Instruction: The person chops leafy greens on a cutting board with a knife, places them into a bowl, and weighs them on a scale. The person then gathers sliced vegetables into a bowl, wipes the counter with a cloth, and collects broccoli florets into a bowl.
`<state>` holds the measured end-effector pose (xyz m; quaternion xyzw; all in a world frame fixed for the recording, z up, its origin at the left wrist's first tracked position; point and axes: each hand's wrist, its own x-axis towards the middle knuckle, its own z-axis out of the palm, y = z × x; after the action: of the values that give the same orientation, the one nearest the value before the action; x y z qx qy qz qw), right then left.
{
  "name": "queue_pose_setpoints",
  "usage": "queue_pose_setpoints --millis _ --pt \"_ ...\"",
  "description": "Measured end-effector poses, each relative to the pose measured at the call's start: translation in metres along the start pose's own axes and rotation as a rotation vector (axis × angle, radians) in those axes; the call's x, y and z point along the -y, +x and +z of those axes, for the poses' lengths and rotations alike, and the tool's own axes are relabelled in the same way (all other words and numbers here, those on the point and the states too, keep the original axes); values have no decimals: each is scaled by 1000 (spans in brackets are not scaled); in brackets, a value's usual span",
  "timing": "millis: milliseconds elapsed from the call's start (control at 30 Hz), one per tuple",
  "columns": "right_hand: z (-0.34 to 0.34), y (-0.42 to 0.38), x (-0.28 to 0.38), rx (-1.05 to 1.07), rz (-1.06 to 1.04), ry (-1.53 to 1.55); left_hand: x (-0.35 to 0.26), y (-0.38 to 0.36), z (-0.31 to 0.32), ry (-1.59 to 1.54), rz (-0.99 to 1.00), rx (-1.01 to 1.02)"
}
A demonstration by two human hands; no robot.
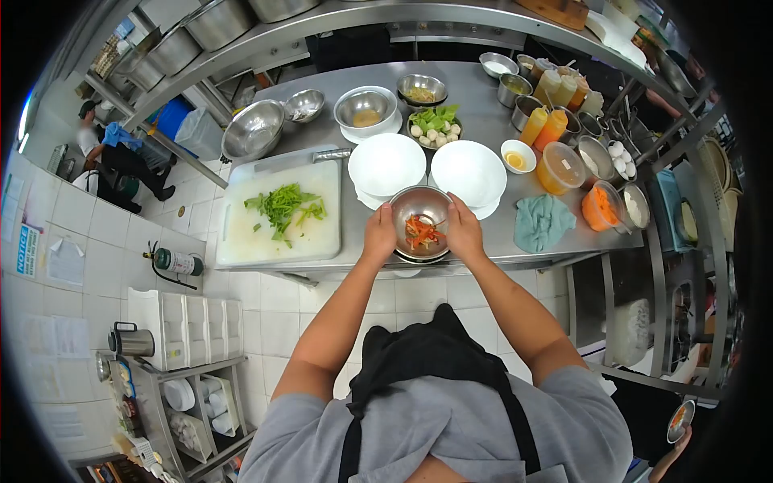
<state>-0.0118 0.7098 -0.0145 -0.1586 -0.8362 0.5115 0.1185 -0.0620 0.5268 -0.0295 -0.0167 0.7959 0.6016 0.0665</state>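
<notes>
Between my two hands is a small steel bowl (409,201) at the front edge of the steel counter. Red chopped pieces, maybe chili or pepper, lie in it. My left hand (380,233) grips its left side and my right hand (465,231) its right side. Just beyond stand two white bowls, a left white bowl (386,163) and a right white bowl (469,172), each on a white plate. To the left, chopped green leaves (286,209) lie on a white cutting board (241,237), with a knife (298,160) along its far edge.
Steel bowls (254,129) stand at the back left, and a bowl of greens and white balls (435,127) behind the white bowls. At right are squeeze bottles (552,127), a teal cloth (541,224) and an orange-filled tub (600,208). Another person's hand (675,451) holds a bowl at lower right.
</notes>
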Motion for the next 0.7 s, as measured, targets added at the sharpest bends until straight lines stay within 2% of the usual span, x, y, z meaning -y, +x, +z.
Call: queue_pose_setpoints --millis 67,167,300,367,433,500,567,667,700 --pt "-3 6 2 61 48 -4 1 6 -2 -83 -48 58" --pt "-9 6 0 74 23 21 -1 5 -3 -198 4 96" --pt "-33 -7 6 99 108 106 -14 -6 -4 -155 23 78" --pt "-57 -15 8 99 74 108 -29 -15 -10 -98 45 -77" --pt "-83 -13 -11 140 74 121 -14 1 -24 -133 124 -195" --pt "-111 -14 -26 193 73 128 -11 20 -46 -130 175 -197" --pt "-135 -17 -33 290 139 316 -17 36 -62 -124 221 -218" --pt "-150 -21 -66 298 194 345 -30 66 -80 279 373 -218" --pt "-151 -25 -76 309 198 351 -31 80 -84 289 366 -223"
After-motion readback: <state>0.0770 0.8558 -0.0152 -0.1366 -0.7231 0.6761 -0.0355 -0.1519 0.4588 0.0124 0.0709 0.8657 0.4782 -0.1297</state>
